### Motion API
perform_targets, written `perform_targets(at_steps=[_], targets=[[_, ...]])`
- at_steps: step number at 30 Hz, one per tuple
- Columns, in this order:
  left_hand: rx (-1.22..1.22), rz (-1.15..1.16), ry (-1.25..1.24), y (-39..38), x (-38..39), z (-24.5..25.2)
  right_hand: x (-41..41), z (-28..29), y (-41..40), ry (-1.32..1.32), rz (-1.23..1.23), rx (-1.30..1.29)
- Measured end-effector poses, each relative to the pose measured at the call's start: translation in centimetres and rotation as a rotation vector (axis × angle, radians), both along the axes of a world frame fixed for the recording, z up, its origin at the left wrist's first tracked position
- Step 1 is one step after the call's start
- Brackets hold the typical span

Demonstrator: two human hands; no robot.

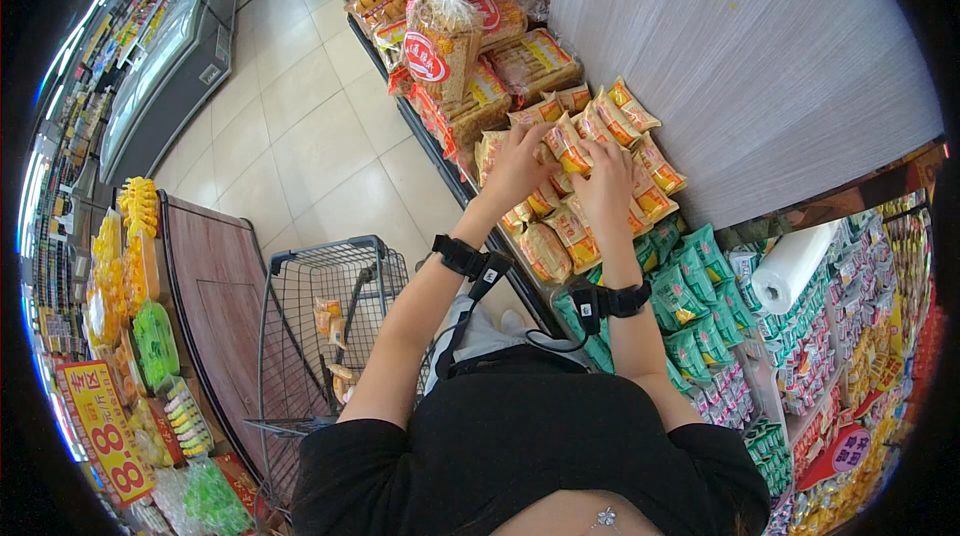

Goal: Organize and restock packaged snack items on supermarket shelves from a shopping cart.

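Observation:
Small yellow-and-cream snack packets [574, 236] lie in rows on a store display. My left hand [519, 164] reaches over them from the left, its fingers bent at the left side of one packet [566, 146]. On that packet's right side are the fingers of my right hand [604, 179], so the packet sits between both hands. Whether it is lifted off the pile cannot be told. Both wrists wear black straps with small devices and cables. Green snack packets [686, 288] fill the section next to the yellow ones, beside my right forearm.
A wire shopping cart [322, 326] holding a few packets stands at my left. Bagged crackers [442, 48] rise beyond the yellow packets. A grey wood-grain panel [720, 63] borders the display. A plastic bag roll [784, 281] lies at the right. Tiled floor [330, 123] shows between display and freezer.

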State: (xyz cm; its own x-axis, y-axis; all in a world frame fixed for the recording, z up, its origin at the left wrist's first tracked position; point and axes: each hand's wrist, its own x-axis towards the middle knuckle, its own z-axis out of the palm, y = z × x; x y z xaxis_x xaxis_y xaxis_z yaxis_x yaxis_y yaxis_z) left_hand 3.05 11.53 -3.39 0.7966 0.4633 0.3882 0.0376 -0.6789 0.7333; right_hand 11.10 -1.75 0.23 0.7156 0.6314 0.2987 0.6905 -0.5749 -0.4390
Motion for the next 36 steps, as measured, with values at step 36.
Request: perform_targets(at_steps=[36], targets=[[-0.18, -0.13, -0.033, 0.3, 1.4, -0.2, 2.2, -0.3, -0.5, 0.003, 0.069, 0.061]])
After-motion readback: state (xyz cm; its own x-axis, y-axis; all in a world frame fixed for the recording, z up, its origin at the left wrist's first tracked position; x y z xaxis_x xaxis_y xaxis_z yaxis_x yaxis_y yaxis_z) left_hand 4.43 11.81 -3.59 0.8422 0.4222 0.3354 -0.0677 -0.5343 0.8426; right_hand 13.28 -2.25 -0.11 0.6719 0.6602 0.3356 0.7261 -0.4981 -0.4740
